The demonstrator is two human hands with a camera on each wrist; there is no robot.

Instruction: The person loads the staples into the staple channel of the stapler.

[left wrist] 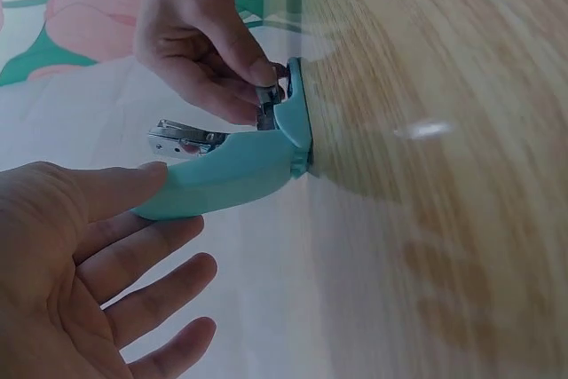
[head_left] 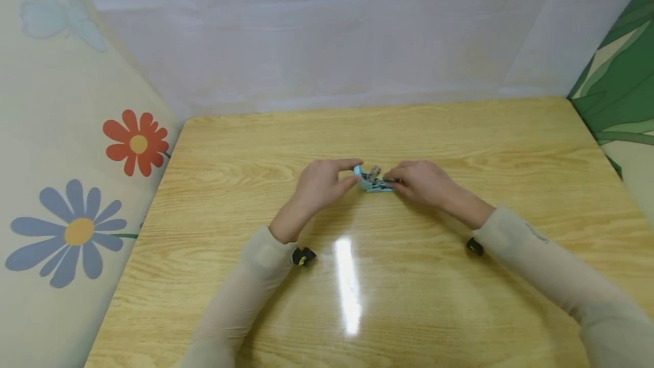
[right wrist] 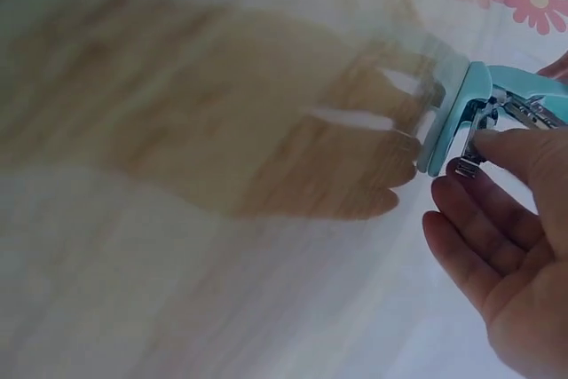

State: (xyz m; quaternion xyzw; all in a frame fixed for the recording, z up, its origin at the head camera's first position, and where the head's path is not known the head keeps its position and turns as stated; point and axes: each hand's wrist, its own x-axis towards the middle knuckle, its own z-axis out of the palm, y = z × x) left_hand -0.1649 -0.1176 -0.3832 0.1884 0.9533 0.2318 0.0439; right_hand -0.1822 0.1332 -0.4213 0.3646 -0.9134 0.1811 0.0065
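Note:
A light-blue stapler [head_left: 365, 184] stands folded wide open on the table, its base down and its top cover tilted up to the left. My left hand [head_left: 321, 183] pinches the end of that cover between thumb and index finger; the other fingers are spread in the left wrist view. A metal arm [left wrist: 182, 138] sticks up out of the cover. Above the base, my right hand [right wrist: 524, 219] pinches a narrow metal piece [right wrist: 465, 167] of the stapler between thumb and index finger. Whether loose staples lie in it, I cannot tell.
The wood-grain table [head_left: 255, 146] reaches back to a white sheet-like wall [head_left: 327, 44]. Flower-painted panels stand on both sides, with a red flower [head_left: 138, 143] at the left. A bright reflection lies on the tabletop before the hands. Both wrists carry small black devices.

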